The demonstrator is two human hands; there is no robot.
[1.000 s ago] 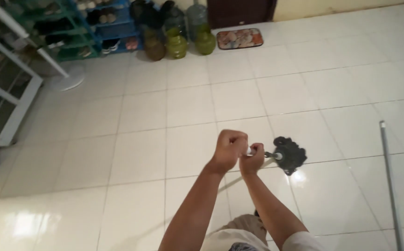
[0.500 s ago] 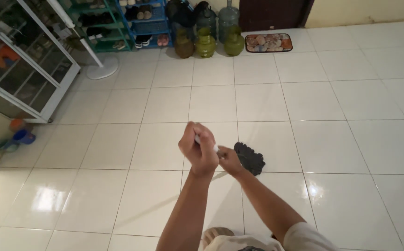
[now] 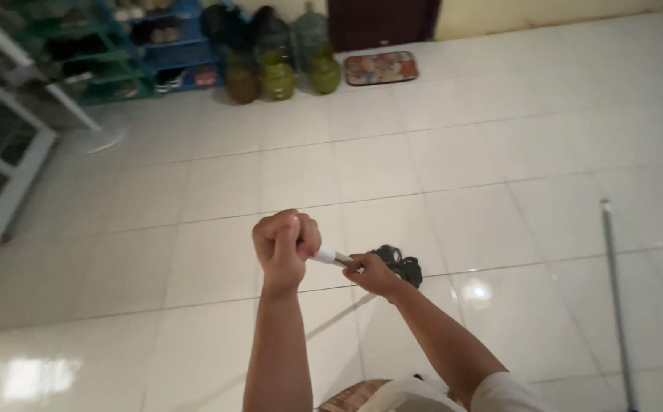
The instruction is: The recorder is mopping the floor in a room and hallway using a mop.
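A person grips a mop handle (image 3: 327, 255) in both fists, left hand (image 3: 284, 241) at its top end, right hand (image 3: 372, 274) lower down. The dark mop head (image 3: 400, 266) rests on the white tiled floor (image 3: 194, 252) just beyond the hands. The tiles shine in places, but I cannot tell how much is mopped; the far floor toward the green jugs (image 3: 278, 76) looks untouched.

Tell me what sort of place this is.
Probably the entry room of a home: a white tiled floor, shoe racks and a doormat by a dark door, with green gas cylinders along the wall.
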